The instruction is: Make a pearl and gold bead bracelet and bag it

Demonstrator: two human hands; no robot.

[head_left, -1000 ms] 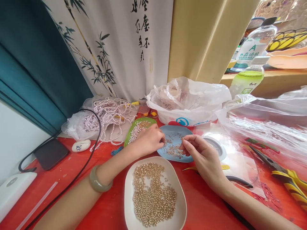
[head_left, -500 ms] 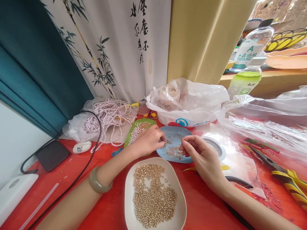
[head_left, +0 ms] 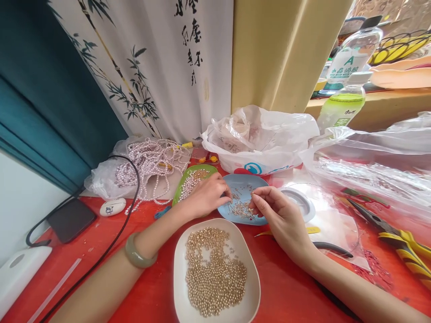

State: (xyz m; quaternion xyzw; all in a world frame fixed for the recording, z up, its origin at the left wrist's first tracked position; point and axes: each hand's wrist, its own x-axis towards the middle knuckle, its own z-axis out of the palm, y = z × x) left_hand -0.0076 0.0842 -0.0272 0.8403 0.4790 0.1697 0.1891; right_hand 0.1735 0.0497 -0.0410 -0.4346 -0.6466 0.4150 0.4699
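Observation:
My left hand (head_left: 212,196), a greenish bangle (head_left: 134,253) on its wrist, reaches over the left rim of a blue plate (head_left: 232,178). Its fingers are curled together; whatever they hold is too small to name. On this plate lie loose gold-coloured metal pins (head_left: 243,209). At the plate's right side, the thumb and forefinger of my right hand (head_left: 284,215) are pinched together, with a tiny gold-coloured speck at their tips. Nearer to me stands a cream tray (head_left: 253,287) of gold beads (head_left: 215,280). Partly behind my left hand, a green dish (head_left: 178,190) carries pink and gold beads.
Strings of pink pearls (head_left: 144,161) lie in a bag at back left. A black cable (head_left: 129,215) loops across the left side. White plastic bags (head_left: 262,139) stand behind the plates. Yellow-handled pliers (head_left: 393,235) lie at right, and bottles (head_left: 343,105) stand behind.
The whole view has shifted slightly, so everything sits a little further left and up. Both hands keep nearly the same pose over the blue plate.

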